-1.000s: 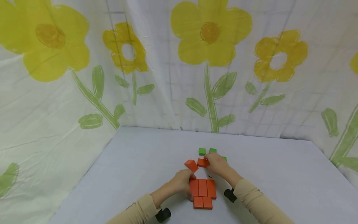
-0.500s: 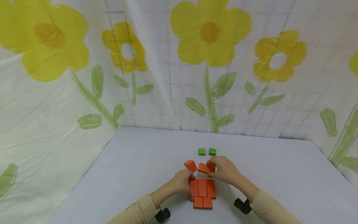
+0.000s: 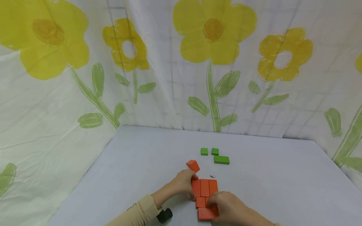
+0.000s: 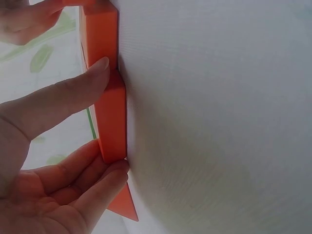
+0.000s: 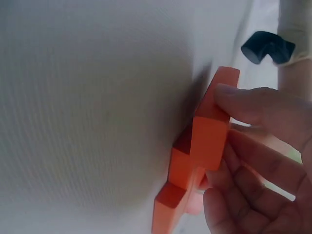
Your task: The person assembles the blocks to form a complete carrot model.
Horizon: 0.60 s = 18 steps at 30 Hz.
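Observation:
Several orange wooden blocks lie together on the table. My left hand (image 3: 183, 183) holds the left rectangular block (image 3: 196, 187) of the row of three, thumb at the near end and fingers at the far end, as the left wrist view shows. At the near side of the group, my right hand (image 3: 230, 205) pinches another orange rectangular block (image 3: 205, 214) crosswise, beside two small orange blocks. In the right wrist view this held block (image 5: 209, 139) looks slightly raised and tilted. My right fingers partly cover the right small block.
An orange triangular block (image 3: 193, 165) lies beyond my left hand. Farther back are two small green blocks (image 3: 204, 151) and a longer green block (image 3: 222, 160). A small dark mark (image 3: 212, 176) shows just beyond the row. A flowered curtain (image 3: 158, 103) hangs behind the white table (image 3: 268, 172).
My right hand has picked up the orange rectangular block from beyond the row and brought it to the near end of the group. My left hand has stayed in place.

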Tool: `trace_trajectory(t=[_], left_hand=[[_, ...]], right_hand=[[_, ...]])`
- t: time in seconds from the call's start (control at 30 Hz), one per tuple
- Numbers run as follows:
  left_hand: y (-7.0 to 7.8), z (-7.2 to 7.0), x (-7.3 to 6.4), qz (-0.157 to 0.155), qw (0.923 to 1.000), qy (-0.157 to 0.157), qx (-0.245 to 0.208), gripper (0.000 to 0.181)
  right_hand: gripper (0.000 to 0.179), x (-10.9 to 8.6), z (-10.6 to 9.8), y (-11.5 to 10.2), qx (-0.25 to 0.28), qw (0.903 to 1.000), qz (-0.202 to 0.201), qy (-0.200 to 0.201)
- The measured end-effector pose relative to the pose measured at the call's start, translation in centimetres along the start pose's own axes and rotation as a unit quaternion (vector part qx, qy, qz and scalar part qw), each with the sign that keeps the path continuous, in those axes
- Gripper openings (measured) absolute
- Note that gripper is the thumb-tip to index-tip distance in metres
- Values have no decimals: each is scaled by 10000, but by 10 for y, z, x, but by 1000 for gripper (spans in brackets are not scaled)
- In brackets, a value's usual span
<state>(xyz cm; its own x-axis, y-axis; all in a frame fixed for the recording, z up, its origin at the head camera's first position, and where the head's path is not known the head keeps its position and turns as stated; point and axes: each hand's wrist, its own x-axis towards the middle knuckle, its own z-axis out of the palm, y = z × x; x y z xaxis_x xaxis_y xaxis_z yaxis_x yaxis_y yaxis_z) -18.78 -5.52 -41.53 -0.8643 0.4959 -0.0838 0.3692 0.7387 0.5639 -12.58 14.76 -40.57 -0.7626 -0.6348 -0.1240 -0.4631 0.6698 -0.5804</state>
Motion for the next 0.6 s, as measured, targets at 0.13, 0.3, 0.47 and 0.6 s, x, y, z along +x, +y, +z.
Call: trace_trajectory(t=[0.13,0.3,0.47,0.6], left_hand=[[0,0,0,2,10000,15,-2,53],[-1,1,0,77,9999,77,69,54],[-2,1,0,88,9999,104,39,55],[-2,2,0,62,9999,117,12,55]], right_hand=[[31,-1,5,-1,-35,10000,32,-22],[29,1,8,-3,11,10000,-21,30],[29,2,10,-4,-89,9999,-37,94],[28,2,10,-5,-95,9999,7,74]])
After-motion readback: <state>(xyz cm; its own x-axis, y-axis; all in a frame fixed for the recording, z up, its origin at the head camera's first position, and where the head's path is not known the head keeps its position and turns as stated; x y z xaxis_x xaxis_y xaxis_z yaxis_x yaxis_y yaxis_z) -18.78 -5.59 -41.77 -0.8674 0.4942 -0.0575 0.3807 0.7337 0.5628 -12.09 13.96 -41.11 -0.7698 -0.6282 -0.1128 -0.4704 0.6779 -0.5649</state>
